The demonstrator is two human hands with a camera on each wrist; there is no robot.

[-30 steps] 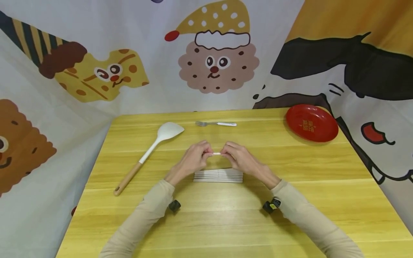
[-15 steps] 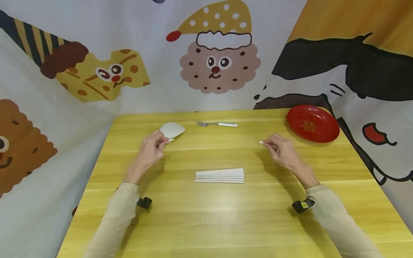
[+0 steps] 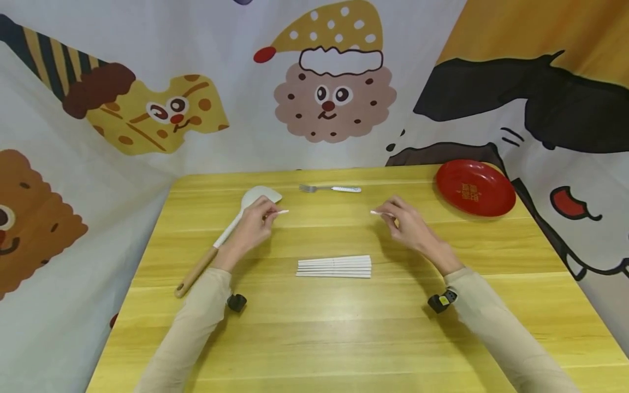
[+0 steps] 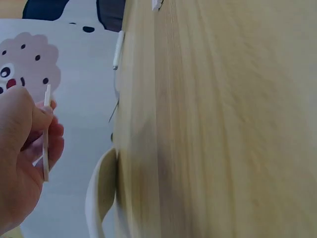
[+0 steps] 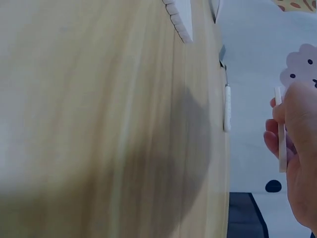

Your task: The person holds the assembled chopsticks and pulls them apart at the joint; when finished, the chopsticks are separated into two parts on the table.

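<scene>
My left hand (image 3: 249, 229) pinches a short, thin white stick (image 4: 46, 153) between thumb and fingers, above the table near the head of a white spatula (image 3: 266, 195). Across from it, my right hand (image 3: 411, 225) pinches a similar short white stick (image 5: 282, 144). In the head view the tips of the two sticks point toward each other with a wide gap between them. Several white sticks (image 3: 334, 267) lie side by side on the table in front of the hands, a faint line crossing their middle.
A fork (image 3: 329, 189) with a white handle lies near the far edge of the wooden table (image 3: 334, 338). At the back right sits a red plate (image 3: 475, 187). The spatula's wooden handle (image 3: 196, 272) runs along the left side. A printed cloth (image 3: 236, 120) hangs behind the table.
One second ago my hands were close together over a bit of white stick. They moved far apart, each with a short stick, and have since come partway back toward each other.
</scene>
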